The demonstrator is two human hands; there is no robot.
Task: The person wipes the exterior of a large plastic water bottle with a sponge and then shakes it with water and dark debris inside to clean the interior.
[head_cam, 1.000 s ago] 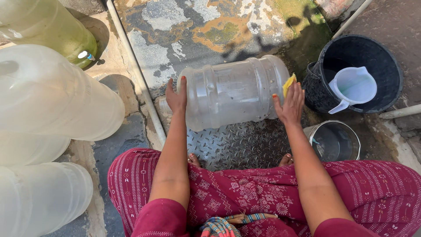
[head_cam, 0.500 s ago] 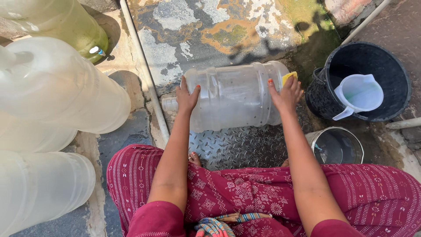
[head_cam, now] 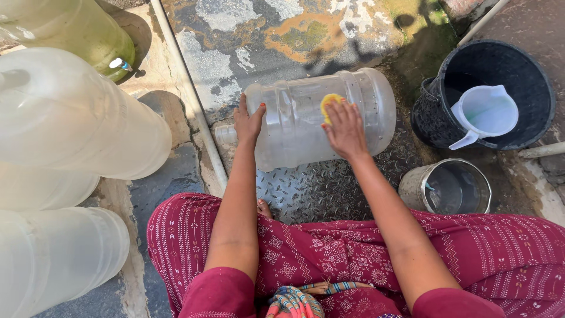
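1. Clear water jug [head_cam: 306, 118]: lies on its side on a chequered metal plate [head_cam: 318, 188], neck toward the left.
2. Yellow sponge [head_cam: 329, 103]: pressed flat to the jug's upper wall under the right hand [head_cam: 344, 129]; scrubbing appears underway, no suds visible.
3. Left hand [head_cam: 248, 121]: spread open, bracing the jug's shoulder.
4. Surround: black bucket [head_cam: 435, 123] holding a white pitcher [head_cam: 485, 112]; steel pot [head_cam: 450, 188]; other large jugs [head_cam: 65, 118] at left.
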